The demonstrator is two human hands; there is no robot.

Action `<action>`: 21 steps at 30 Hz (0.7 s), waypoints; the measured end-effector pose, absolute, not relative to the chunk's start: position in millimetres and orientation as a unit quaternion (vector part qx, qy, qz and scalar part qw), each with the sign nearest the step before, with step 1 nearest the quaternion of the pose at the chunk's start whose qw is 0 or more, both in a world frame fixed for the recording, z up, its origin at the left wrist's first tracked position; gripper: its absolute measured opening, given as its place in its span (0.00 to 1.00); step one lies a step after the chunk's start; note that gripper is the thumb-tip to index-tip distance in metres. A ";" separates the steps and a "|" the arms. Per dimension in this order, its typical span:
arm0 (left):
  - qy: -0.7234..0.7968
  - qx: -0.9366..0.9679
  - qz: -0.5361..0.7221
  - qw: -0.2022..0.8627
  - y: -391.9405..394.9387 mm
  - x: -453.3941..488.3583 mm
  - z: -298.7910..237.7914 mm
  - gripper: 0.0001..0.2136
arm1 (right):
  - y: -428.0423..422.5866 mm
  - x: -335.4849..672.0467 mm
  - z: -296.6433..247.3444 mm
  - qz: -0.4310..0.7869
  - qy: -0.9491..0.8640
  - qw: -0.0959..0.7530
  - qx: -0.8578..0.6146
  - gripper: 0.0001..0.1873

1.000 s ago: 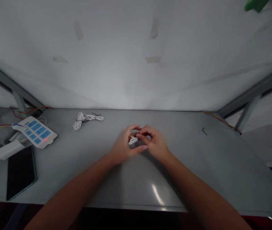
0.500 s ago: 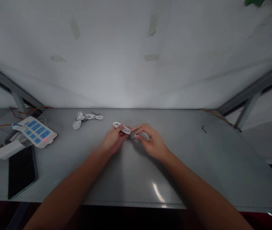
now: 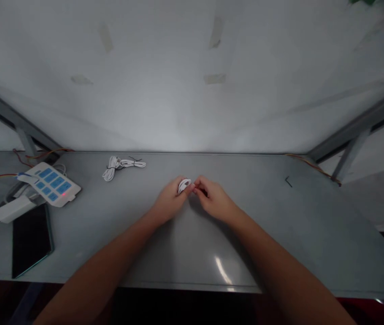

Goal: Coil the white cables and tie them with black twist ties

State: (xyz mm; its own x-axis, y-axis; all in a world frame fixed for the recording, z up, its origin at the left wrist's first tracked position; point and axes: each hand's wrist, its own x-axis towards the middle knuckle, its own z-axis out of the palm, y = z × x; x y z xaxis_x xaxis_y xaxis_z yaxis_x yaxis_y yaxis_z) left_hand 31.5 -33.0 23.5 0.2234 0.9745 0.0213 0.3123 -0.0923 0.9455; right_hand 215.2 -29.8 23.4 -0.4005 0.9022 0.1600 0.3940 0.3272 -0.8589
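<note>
My left hand [image 3: 168,202] and my right hand [image 3: 212,198] meet over the middle of the grey table [image 3: 192,243]. Between their fingertips sits a small coiled white cable [image 3: 183,184]. The left fingers are curled round the coil. The right fingers are pinched together at the coil's right end, where something thin and dark shows; I cannot make out what it is. A second bundled white cable [image 3: 121,165] lies on the table to the back left, apart from both hands.
A white power strip with blue sockets [image 3: 52,184] and a white adapter [image 3: 13,209] lie at the left, beside a dark phone [image 3: 31,239]. A small black hex key [image 3: 289,181] rests at the back right. Red and yellow wires [image 3: 310,166] run along the back corners.
The stretched-out coil my left hand held half a second ago is now bunched small between both hands. My right hand has moved left and closed on its end.
</note>
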 end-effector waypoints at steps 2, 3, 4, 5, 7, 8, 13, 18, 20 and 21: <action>0.497 0.665 0.351 0.434 -32.4 31.4 19.8 0.12 | -29.6 215.0 21.1 0.365 -0.756 0.315 -0.443 0.05; 0.496 0.666 0.343 0.438 -31.7 31.0 18.4 0.12 | -29.2 215.2 19.9 0.360 -0.759 0.309 -0.446 0.05; 0.496 0.665 0.337 0.445 -31.0 30.5 17.6 0.11 | -28.7 215.5 19.0 0.356 -0.762 0.305 -0.446 0.05; 0.498 0.663 0.335 0.448 -30.3 29.9 17.4 0.11 | -28.1 216.1 18.5 0.354 -0.765 0.303 -0.445 0.05; 0.508 0.659 0.337 0.440 -29.2 28.6 18.8 0.11 | -27.0 218.1 18.9 0.344 -0.773 0.300 -0.441 0.06; 0.515 0.656 0.341 0.433 -28.6 27.8 20.0 0.11 | -26.4 219.5 19.8 0.338 -0.777 0.299 -0.439 0.07; 0.550 0.601 0.402 0.419 -25.4 24.3 22.1 0.12 | -20.1 227.9 25.4 0.344 -0.767 0.298 -0.453 0.12; 0.590 0.509 0.447 0.438 -24.3 26.7 7.7 0.13 | -15.2 228.7 21.5 0.485 -0.664 0.299 -0.483 0.11; 0.620 0.488 0.451 0.417 -24.7 28.6 2.0 0.13 | -15.5 227.4 18.7 0.517 -0.631 0.293 -0.499 0.10; 0.630 0.486 0.452 0.403 -24.8 29.2 0.0 0.14 | -15.5 227.3 17.6 0.511 -0.633 0.291 -0.503 0.10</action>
